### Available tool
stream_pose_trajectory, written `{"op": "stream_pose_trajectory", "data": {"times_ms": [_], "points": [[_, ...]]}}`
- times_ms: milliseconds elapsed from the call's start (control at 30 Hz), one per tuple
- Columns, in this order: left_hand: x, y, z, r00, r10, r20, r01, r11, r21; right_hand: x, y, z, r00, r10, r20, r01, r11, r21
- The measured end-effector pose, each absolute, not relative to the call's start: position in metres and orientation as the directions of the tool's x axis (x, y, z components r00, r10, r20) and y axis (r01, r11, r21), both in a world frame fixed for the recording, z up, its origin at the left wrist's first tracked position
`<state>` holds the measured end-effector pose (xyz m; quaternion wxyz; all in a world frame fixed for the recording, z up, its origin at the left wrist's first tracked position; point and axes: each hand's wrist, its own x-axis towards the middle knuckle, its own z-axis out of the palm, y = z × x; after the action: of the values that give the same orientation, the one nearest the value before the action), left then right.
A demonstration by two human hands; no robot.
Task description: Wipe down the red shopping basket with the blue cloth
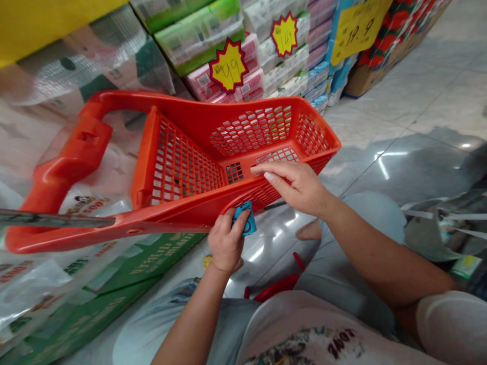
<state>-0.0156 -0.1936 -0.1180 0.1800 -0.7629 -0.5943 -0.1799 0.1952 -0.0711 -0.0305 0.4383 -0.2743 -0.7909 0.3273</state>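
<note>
My left hand (227, 239) is closed on a small blue packet (247, 219) with dark markings, held against the near outer side of a red plastic shopping basket cart (182, 210). The basket's lattice walls and floor show, with no goods visible inside. My right hand (299, 186) hovers over the near rim, its thumb and index finger stretched out to the left and slightly apart, with nothing seen between them. The cart's handle frame (70, 157) extends to the left.
Stacked tissue packs (213, 35) with yellow price tags stand behind the cart. Large plastic-wrapped packages (87, 61) lie at the left, above a green printed panel (152, 274). Red goods (399, 25) stand at the upper right, beside grey floor tiles (429, 101).
</note>
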Motion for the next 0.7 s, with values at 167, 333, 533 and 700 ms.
{"op": "stream_pose_trajectory", "data": {"times_ms": [167,333,533,700], "points": [[-0.004,-0.184,-0.123,0.277,0.853,0.442,0.959,-0.273,-0.074,0.192,-0.068,-0.033,-0.399,0.729,0.555,0.137,0.646,-0.751],[-0.013,-0.190,-0.127,0.269,0.860,0.434,0.960,-0.276,-0.047,0.196,-0.065,-0.032,-0.486,0.719,0.497,0.126,0.620,-0.775],[0.001,-0.177,-0.134,0.343,0.851,0.399,0.936,-0.344,-0.071,0.195,-0.067,-0.031,-0.432,0.747,0.505,0.056,0.581,-0.812],[-0.010,-0.183,-0.134,0.314,0.869,0.383,0.946,-0.319,-0.054,0.210,-0.062,-0.033,-0.402,0.760,0.511,0.117,0.596,-0.795]]}}
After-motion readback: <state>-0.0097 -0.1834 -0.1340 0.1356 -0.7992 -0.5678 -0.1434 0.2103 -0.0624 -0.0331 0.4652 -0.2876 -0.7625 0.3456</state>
